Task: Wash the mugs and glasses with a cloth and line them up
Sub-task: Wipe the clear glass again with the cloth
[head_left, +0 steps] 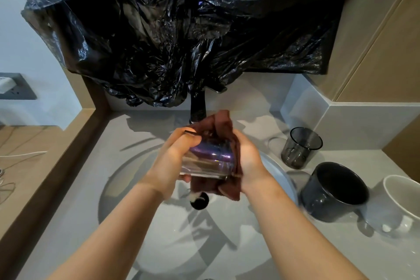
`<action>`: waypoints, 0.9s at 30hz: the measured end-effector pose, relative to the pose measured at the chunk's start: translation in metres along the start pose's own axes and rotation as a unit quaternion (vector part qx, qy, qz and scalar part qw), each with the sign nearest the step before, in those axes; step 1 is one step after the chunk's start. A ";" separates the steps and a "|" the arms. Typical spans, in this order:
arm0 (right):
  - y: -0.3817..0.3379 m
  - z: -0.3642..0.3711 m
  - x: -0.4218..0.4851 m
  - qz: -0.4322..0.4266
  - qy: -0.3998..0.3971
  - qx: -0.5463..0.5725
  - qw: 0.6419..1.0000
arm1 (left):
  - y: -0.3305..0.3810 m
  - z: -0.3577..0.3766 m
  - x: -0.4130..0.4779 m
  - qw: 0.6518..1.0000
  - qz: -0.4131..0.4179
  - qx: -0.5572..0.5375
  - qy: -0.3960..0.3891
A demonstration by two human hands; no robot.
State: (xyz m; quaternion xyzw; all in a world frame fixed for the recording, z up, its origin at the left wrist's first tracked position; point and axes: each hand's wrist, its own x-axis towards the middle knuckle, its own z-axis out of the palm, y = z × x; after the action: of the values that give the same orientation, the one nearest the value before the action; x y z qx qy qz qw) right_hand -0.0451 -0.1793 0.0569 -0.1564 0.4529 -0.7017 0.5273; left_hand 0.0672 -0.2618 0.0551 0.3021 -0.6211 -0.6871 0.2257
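Note:
My left hand [172,161] grips a clear glass [208,161] tipped on its side over the sink, its base toward me. A dark red cloth [223,129] wraps the glass's far and right side, and my right hand [248,161] presses the cloth against it. On the counter to the right stand a smoky grey glass [300,148], a dark mug [334,191] and a white mug [402,202], in a row from back to front.
The round white sink [181,245] lies below my hands, with its drain [200,202] under the glass. A black tap [198,107] rises behind, under a black plastic sheet [181,29] on the wall. A wall socket [16,86] sits at left.

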 end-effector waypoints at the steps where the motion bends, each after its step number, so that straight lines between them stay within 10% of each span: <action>1: 0.003 0.004 0.000 0.011 0.010 0.031 0.999 | -0.002 0.003 0.001 0.999 -0.008 -0.032 0.021; 5: 0.029 0.022 -0.004 -0.085 0.147 0.035 0.985 | -0.007 0.016 0.003 0.985 -0.047 -0.131 0.104; 12: 0.024 0.008 -0.005 -0.235 0.150 -0.461 0.842 | -0.002 0.004 -0.004 0.996 -0.002 0.090 0.003; 17: 0.002 -0.004 0.001 -0.003 0.054 -0.082 0.995 | -0.002 -0.002 0.002 0.996 0.014 0.080 -0.045; 21: 0.011 -0.007 0.000 0.041 0.086 0.032 0.995 | -0.009 -0.001 0.012 0.999 -0.016 -0.039 -0.032; 27: 0.050 0.015 -0.014 -0.150 0.170 -0.140 0.964 | -0.018 0.003 0.016 0.973 -0.084 -0.213 0.015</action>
State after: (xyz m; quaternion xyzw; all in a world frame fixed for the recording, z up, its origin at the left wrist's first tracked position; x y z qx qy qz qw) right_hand 0.0006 -0.1755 0.0288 -0.1736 0.6009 -0.7185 0.3043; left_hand 0.0549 -0.2682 0.0349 0.3080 -0.4294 -0.8156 0.2358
